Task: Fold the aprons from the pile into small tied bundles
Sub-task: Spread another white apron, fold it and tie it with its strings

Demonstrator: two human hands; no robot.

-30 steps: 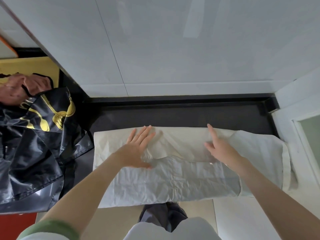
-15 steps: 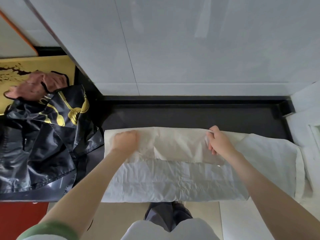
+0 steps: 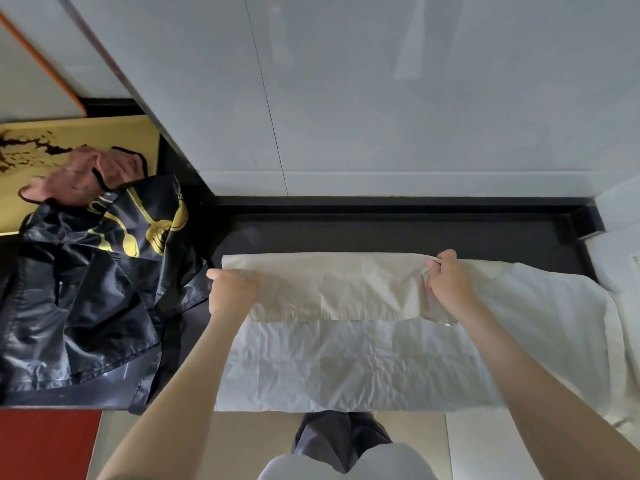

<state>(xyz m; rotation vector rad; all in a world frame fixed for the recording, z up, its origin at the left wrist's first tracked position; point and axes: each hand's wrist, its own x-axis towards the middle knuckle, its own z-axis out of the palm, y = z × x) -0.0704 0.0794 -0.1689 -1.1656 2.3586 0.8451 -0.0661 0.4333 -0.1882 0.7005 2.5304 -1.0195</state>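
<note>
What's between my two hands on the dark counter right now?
Head view: the cream folded-over strip of the creased white fabric apron stretches from the left hand to the right hand.

White apron [image 3: 363, 362], black aprons [image 3: 79, 306] on counter [image 3: 381, 233]

The person's forearms [image 3: 180, 386] are bare right down to the left hand [image 3: 230, 289] and the right hand [image 3: 448, 285]. A plain white top [image 3: 346, 464] shows at the bottom edge of the view. Beyond it are dark grey trousers [image 3: 341, 438], creased in soft folds.
</note>
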